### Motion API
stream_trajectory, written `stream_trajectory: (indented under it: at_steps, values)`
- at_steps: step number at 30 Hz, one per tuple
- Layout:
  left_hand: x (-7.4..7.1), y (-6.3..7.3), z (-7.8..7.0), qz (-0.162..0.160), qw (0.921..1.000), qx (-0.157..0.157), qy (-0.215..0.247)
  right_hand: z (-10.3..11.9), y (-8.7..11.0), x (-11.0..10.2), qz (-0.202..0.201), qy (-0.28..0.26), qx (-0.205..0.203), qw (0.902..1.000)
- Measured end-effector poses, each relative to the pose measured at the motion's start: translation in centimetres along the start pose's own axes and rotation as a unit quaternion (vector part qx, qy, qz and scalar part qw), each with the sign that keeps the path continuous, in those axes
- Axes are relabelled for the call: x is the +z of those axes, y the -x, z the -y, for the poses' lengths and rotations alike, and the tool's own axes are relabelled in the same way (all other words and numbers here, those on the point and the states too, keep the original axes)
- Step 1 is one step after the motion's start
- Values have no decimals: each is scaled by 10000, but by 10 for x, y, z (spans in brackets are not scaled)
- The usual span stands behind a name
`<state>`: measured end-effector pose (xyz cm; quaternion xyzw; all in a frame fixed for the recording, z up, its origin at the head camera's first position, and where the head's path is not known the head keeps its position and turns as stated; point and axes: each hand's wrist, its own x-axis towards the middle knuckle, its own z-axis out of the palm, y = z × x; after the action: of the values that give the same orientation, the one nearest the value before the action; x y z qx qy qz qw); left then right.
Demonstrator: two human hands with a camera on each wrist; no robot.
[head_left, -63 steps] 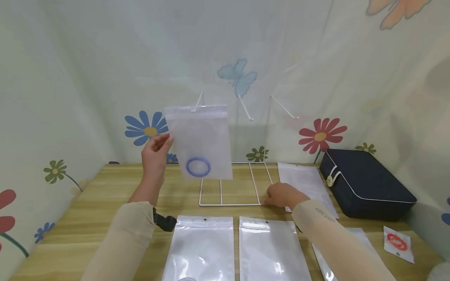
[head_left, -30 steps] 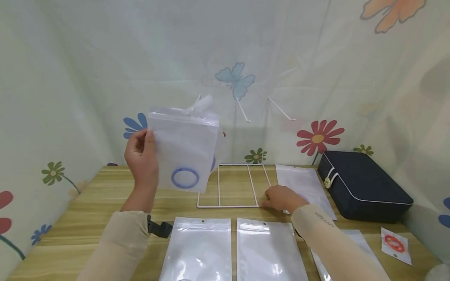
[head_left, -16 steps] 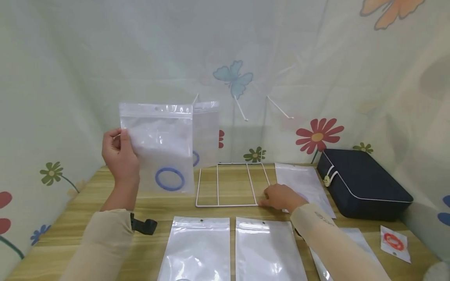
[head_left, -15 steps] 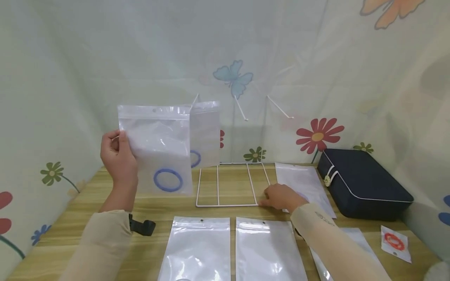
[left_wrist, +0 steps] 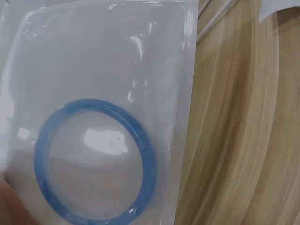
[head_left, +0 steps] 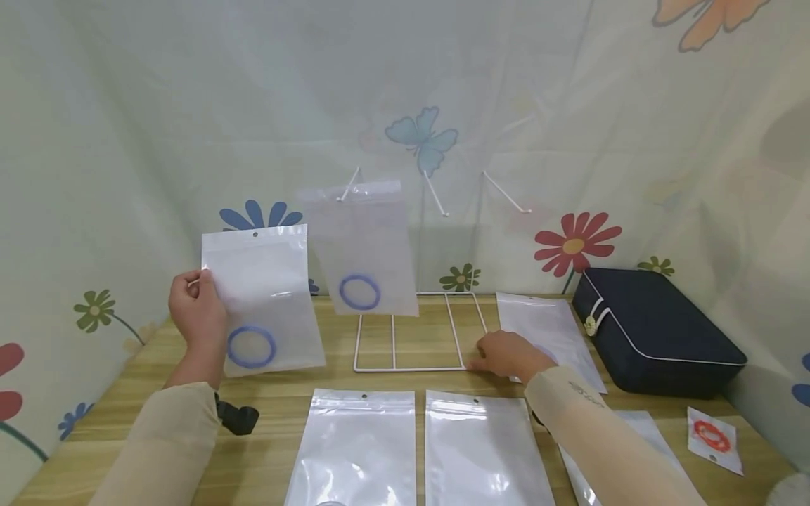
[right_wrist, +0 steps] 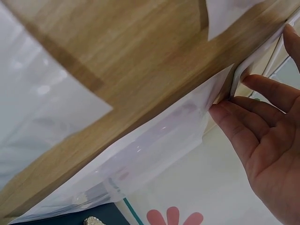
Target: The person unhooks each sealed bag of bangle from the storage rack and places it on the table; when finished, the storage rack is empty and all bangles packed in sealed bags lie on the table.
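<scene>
My left hand [head_left: 199,309] pinches the left edge of a clear zip bag [head_left: 262,281]. A blue bangle [left_wrist: 96,161] lies inside, near the bag's bottom. The bag is held a little tilted above the table's left side. Beside it, a second zip bag [head_left: 361,239] with a blue bangle hangs from the left hook [head_left: 350,184] of a white wire rack [head_left: 411,370]. My right hand [head_left: 509,353] holds the front right corner of the rack's base. In the right wrist view, thumb and fingertips touch the wire.
The middle hook [head_left: 436,195] and right hook [head_left: 506,193] carry nothing. Two flat zip bags [head_left: 363,443] [head_left: 484,443] lie in front. Another bag [head_left: 547,330] lies right of the rack, beside a navy case [head_left: 658,330]. A small bag with a red ring [head_left: 714,437] lies far right.
My left hand has moved from the hanging bag's left edge leftward and down, bringing a second bag away from it. The other bag stays on the left hook. The right hand stays put.
</scene>
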<state>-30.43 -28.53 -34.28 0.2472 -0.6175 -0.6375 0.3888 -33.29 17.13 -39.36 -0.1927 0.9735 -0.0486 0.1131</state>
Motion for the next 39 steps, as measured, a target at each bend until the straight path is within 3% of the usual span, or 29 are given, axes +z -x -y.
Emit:
stream_trajectory:
  at_steps: [4, 16, 22, 32, 39]
  values:
    - [-1, -7, 12, -72, 9997, -217, -117, 1, 0, -1, 21, -30, -3, 10000]
    - [8, -32, 33, 206, 9879, -219, -1519, 0, -1, -1, -7, 13, -60, 10000]
    - [10, -36, 38, 601, 9767, -448, -2011, 2, 0, -2, 45, -61, 35, 10000]
    - [2, -40, 52, 1214, 9649, -443, -2285, 3, 1, -2, 56, -182, 156, 9997]
    - [-1, -42, 58, 1681, 9488, -691, -2585, 3, 0, -3, 11, -86, 85, 9999]
